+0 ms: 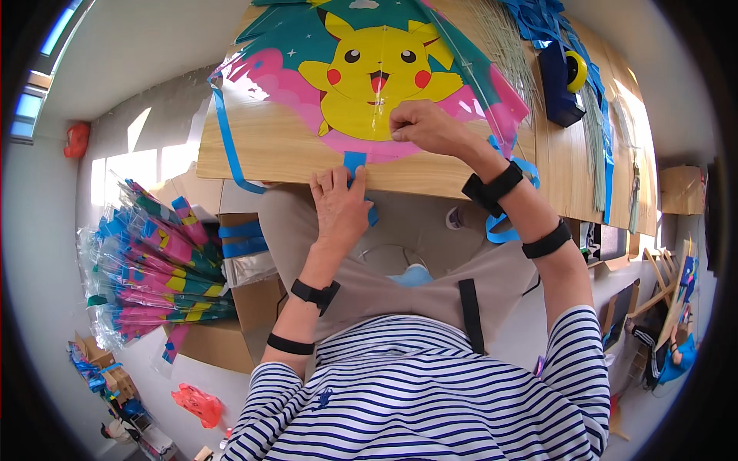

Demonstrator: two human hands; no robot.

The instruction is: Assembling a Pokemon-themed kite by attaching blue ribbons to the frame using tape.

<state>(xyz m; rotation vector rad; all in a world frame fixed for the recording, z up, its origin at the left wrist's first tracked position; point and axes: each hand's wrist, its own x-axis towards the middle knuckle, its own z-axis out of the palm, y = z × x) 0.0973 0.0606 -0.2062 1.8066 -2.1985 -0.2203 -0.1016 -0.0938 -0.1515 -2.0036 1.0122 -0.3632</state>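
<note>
Across the table (280, 157), a printed sheet (361, 88) bearing a yellow cartoon figure is spread out. To the left, below the table's edge, colourful packed bundles (165, 269) are heaped. On the table's right side, a dark blue dispenser (560, 88) is set. Over the sheet's lower part, the right hand (434, 129) is held with fingers curled in; whether anything is pinched cannot be told. By the left hand (340, 209), fingers are laid on a blue strip (354, 160) at the near edge; whether it is gripped cannot be told.

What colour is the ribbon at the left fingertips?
The ribbon is blue; head view shows it best.
</note>
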